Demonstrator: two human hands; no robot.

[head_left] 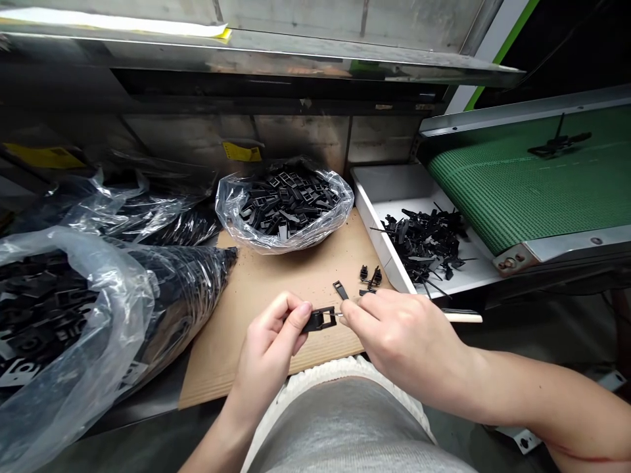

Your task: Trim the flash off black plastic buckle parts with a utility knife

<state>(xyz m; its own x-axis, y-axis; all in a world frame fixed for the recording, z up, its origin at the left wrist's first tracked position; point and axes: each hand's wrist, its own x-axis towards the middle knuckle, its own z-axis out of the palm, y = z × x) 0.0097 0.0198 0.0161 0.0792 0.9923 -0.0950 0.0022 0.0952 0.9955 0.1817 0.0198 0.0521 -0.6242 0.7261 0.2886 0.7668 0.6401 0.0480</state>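
Note:
My left hand point(276, 338) pinches a small black plastic part point(321, 318) with a rectangular opening, its fingers closed on one end. Closed around a slim tool with a pale handle point(463, 316), my right hand point(407, 335) brings a thin tip against the part's open end. Its exact kind is hidden by the fingers. Another black plastic piece point(340, 290) with a slot shows just beyond the right fingertips; whether they touch it I cannot tell. Behind the right hand, a few black sprue pieces point(374, 276) lie on the cardboard point(290, 269).
A clear bag point(231, 223) of black parts stands behind the hands. More bags point(118, 282) of black parts fill the left. At right, a white tray point(387, 253) holds black scraps under a green conveyor belt point(493, 184), which carries one black piece point(557, 141). A metal shelf point(276, 49) spans the back.

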